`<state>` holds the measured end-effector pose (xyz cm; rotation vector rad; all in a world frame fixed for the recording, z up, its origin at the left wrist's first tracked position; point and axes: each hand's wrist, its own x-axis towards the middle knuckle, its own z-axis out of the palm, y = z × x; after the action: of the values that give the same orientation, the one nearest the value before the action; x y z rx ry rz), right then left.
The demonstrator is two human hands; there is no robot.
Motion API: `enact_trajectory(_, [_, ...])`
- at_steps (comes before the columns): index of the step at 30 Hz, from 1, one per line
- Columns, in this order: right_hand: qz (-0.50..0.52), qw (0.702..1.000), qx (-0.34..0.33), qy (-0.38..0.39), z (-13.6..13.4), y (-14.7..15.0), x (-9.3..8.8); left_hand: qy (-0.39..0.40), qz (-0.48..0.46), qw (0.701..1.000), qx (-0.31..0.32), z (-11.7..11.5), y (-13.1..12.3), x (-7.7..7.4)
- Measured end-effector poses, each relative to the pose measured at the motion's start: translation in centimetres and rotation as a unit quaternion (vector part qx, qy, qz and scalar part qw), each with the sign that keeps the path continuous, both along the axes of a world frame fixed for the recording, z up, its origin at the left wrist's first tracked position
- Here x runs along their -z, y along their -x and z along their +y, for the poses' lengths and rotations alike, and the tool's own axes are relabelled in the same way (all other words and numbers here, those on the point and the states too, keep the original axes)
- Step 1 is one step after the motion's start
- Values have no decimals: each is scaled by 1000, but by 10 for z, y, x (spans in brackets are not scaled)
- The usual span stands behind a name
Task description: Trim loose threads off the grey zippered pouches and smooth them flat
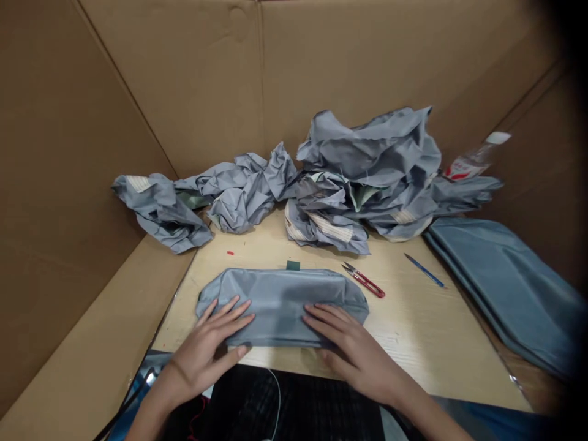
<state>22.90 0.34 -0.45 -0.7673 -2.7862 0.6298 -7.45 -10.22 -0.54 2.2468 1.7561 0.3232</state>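
Note:
A flat blue-grey fabric pouch [280,306] lies near the front edge of the table, with a small dark green tab [293,265] sticking out at its far side. My left hand [214,343] rests on the pouch's left part, fingers spread and stretched out, thumb by the near edge. On the right part lies my right hand [342,340], its fingers extended flat on the cloth; its thumb is partly below the near edge. Neither hand is closed round anything. Just beyond the pouch's right end are red-handled thread snips [365,280].
Crumpled grey fabric pieces [367,171] are heaped along the back cardboard wall [367,61]. A blue pencil [425,271] lies right of the snips. Folded blue-grey fabric [500,282] covers the right side, and a plastic bottle [478,158] leans behind it.

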Motion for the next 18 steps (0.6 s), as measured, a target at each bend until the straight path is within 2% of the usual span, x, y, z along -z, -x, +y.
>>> enact_trajectory(1, [35,999,30,-6,0,4,-3,-33,-20,999,-23,3,-5,-6])
enact_trajectory(3, [116,985,104,-71,1,15,-7,-137,-59,986,-76,14,-15,-14])
enact_trajectory(5, [134,966,147,-168,6,28,-6,-223,-52,968,-98,28,-24,-14])
enact_trajectory(6, [116,959,163,-200,9,33,-4,-233,-19,967,-98,36,-27,-11])
enact_trajectory(8, [59,955,192,-218,16,41,2,-208,58,969,-118,47,-30,-2])
enact_trajectory(10, [8,958,213,-194,22,45,11,-164,109,969,-149,53,-29,8])
enact_trajectory(13, [-40,960,229,-155,27,43,23,-131,137,966,-175,54,-25,20])
enact_trajectory(18, [-71,961,222,-151,32,39,32,-102,152,966,-183,54,-20,28])
